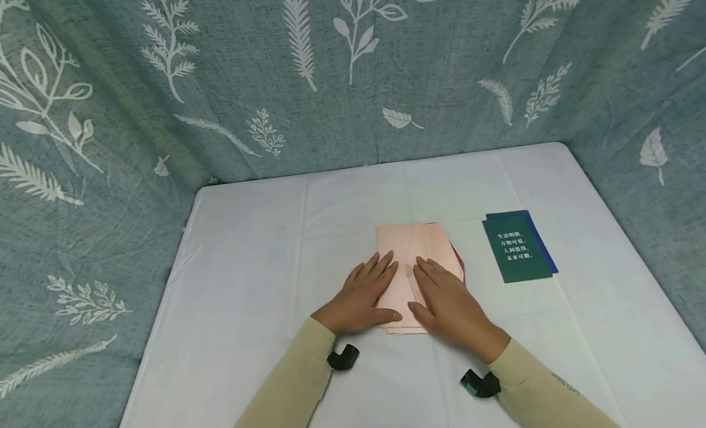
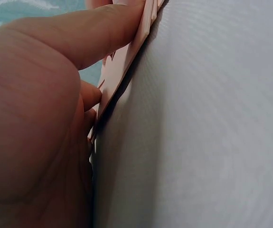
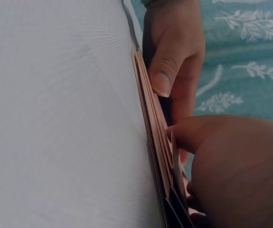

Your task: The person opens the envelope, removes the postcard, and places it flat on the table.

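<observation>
A stack of pale pink paper envelopes [image 1: 397, 238] lies on the white-covered table, with a dark red edge showing at its right side. My left hand [image 1: 364, 296] rests flat on the stack's left part, fingers pointing away and thumb on the near part. Across from it, my right hand [image 1: 455, 302] lies on the right part with fingers straight, fingertips near the middle. From the right wrist, the layered edges of the pink stack [image 3: 153, 114] show, with slight gaps between layers. The left thumb [image 2: 103, 33] touches the top sheet in the left wrist view.
To the right of the stack, a dark green card [image 1: 515, 268] with white printed characters overlaps a blue card [image 1: 545, 247]. A white cloth [image 1: 248, 262] covers the table. Green curtains [image 1: 231, 66] with white leaf patterns hang behind and at both sides.
</observation>
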Tool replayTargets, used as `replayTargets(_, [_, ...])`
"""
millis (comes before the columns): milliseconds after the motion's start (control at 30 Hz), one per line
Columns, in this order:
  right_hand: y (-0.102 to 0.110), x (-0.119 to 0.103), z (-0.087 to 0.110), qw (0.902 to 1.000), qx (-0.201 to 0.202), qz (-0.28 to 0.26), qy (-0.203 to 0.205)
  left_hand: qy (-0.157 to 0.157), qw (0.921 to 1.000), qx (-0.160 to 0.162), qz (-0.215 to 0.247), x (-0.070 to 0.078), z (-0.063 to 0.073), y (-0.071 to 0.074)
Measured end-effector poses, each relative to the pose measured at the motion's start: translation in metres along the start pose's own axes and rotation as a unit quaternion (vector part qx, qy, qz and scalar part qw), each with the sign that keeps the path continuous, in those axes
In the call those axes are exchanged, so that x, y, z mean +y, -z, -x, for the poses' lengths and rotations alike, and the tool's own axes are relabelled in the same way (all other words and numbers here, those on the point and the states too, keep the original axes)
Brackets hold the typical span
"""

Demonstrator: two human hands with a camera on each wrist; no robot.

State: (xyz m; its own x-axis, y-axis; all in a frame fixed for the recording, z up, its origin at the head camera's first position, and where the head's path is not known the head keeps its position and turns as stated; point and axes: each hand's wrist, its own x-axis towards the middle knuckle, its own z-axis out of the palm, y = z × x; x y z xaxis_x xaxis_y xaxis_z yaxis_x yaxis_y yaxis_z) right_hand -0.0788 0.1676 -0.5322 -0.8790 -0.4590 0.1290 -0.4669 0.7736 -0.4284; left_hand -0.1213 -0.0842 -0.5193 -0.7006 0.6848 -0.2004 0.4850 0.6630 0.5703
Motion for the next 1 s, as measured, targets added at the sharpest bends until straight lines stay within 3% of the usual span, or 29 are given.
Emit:
replayTargets(400, [0.0079,-0.0010,0.0009,0.9985,0.006,-0.052,-0.015,0.003,1.0000,-0.002,0.006,-0.0004,-0.0006,0.0009])
replayTargets(1000, [0.0092,0.0035,0.0000,0.9972,0.010,-0.070,-0.024,0.000,0.9999,0.001,0.010,0.0009,0.0007,0.0017])
